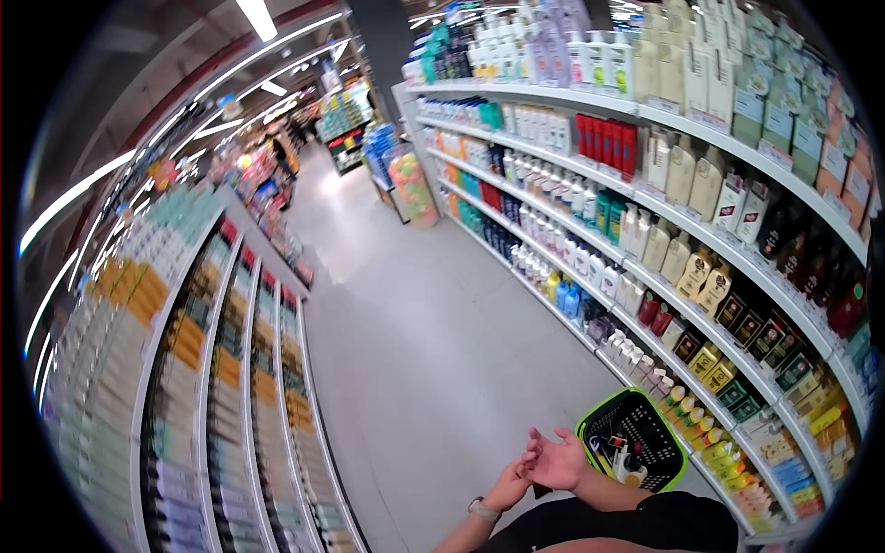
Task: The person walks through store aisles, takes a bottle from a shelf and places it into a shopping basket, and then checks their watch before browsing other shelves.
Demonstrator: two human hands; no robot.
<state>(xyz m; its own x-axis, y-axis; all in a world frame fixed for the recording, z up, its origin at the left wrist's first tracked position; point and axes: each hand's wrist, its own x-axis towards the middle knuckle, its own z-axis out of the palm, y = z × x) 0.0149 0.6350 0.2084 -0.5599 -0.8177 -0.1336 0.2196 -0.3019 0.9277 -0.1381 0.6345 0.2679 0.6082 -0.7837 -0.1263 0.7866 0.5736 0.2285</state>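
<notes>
My left hand (510, 484), with a watch (484, 509) on its wrist, touches the fingers of my right hand (555, 462) low in the view, in front of my body. The right palm is turned up with its fingers spread, and nothing is in it. Part of the left hand's fingers is hidden behind the right. Just right of the hands, a black shopping basket with a bright green rim (630, 391) stands beside the right shelf. Several small bottles and packages (626, 466) lie in it; their kinds are hard to tell.
A long white shelf unit (639, 197) on the right holds bottles and boxes on several levels. On the left, another shelf unit (200, 415) is packed with bottles. Grey floor (408, 332) runs between them. A clear bin of colourful balls (413, 183) stands past the right unit; people are far off.
</notes>
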